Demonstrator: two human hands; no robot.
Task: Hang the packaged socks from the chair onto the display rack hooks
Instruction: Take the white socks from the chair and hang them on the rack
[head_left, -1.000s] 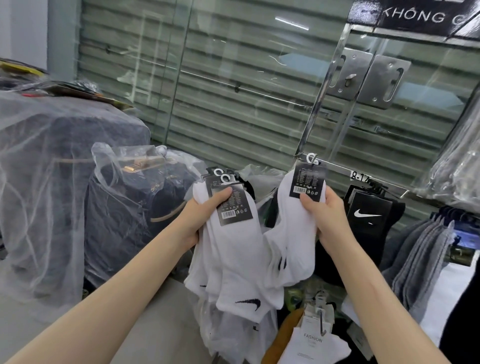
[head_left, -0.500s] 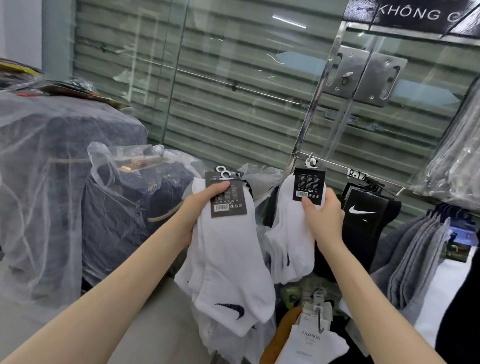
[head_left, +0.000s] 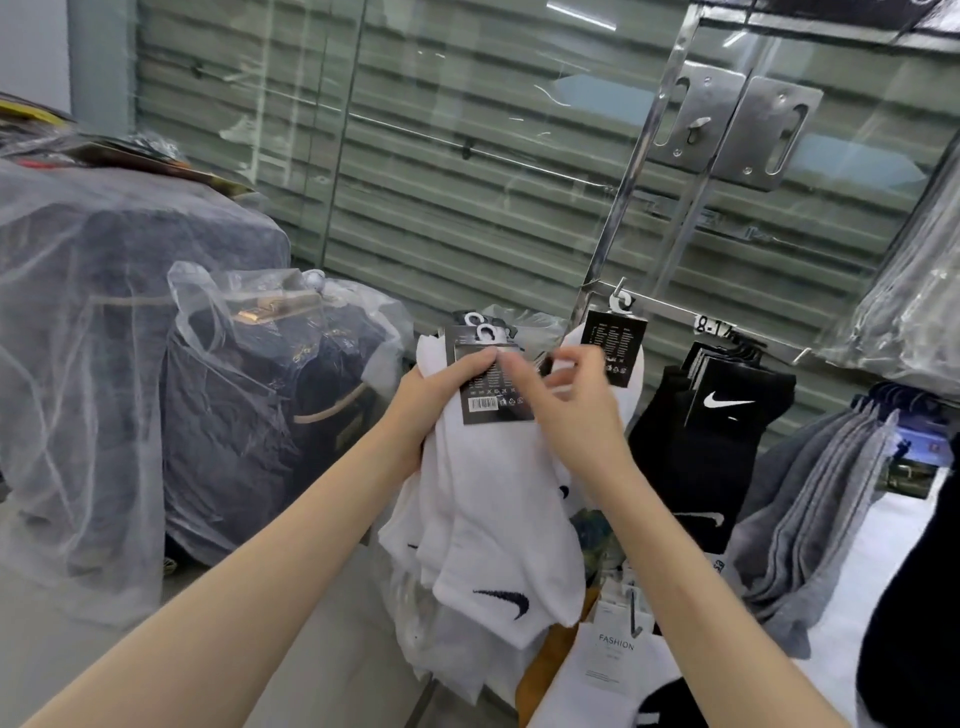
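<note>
1. Observed left hand (head_left: 441, 400) grasping a bundle of white socks (head_left: 498, 499) by its upper part, thumb laid across the black label card (head_left: 491, 402) at the front.
2. Noted the bundle held in mid-air, just left of the display rack rail (head_left: 665, 306), toes hanging down and a dark swoosh showing on the front sock. White plastic hangers (head_left: 483, 330) seen sticking up above the card.
3. Recorded right hand (head_left: 576, 410) at the right edge of the same card, forefinger stretched toward the left thumb, other fingers curled. Blurred; cannot tell whether pinching the card or merely touching it.
4. Found a hung white pair (head_left: 618, 343) suspended by its own white hanger from the left end of the rail, directly behind the right hand, dark card facing forward.
5. Logged black socks (head_left: 722, 452) with a white swoosh card hanging on the same rail, just right of the hung pair. Grey socks (head_left: 831, 499) logged further right, apart from the rail.
6. Read a small price tag (head_left: 714, 325) on the rail above the black socks; figures only partly legible.
7. Noted dark bags under clear plastic covers (head_left: 104, 364) to the left, with a glass panel (head_left: 467, 156) and a ribbed shutter behind.
8. Spotted a white sock with a card marked FASHION (head_left: 615, 647) low in the foreground, beneath the right forearm.
</note>
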